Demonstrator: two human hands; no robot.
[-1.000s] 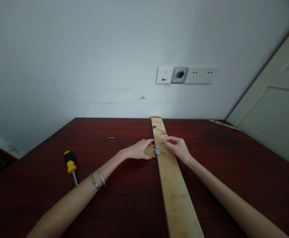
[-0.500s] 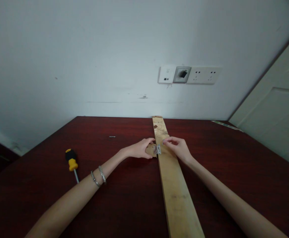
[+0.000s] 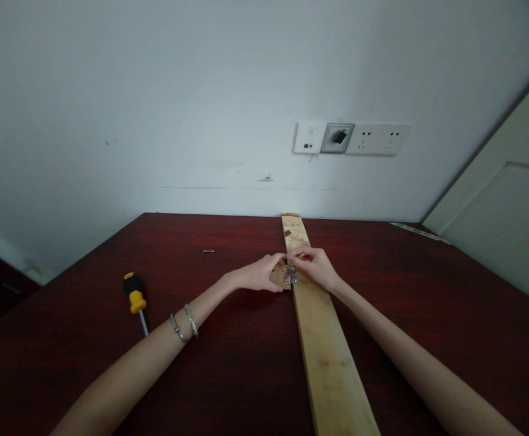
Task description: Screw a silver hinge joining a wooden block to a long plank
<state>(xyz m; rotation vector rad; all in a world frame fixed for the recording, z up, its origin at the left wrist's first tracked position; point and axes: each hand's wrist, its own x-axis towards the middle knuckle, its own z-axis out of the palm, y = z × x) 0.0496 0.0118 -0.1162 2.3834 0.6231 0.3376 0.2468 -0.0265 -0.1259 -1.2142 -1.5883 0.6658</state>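
Note:
A long wooden plank [image 3: 330,357] lies lengthwise on the dark red table. Against its left edge sits a small wooden block [image 3: 279,278], with my left hand [image 3: 258,274] closed around it, thumb on the near side and fingers on the far side. A small metal hinge [image 3: 290,275] spans the seam between block and plank. Just above the hinge, my right hand [image 3: 315,266] has its thumb and index finger pinched together over the plank's left edge. Whatever is between those fingertips is too small to make out.
To the left lies a yellow and black screwdriver [image 3: 135,295], its shaft pointing toward my left forearm. A small screw [image 3: 208,251] rests farther back on the table [image 3: 228,375]. Behind stands a wall with sockets [image 3: 377,139]; a narrow strip [image 3: 419,232] lies at the back right.
My right hand has moved left across the plank, bringing its pinched fingertips close to the hinge and my left fingers. My left hand keeps its hold on the block. The view has shifted slightly.

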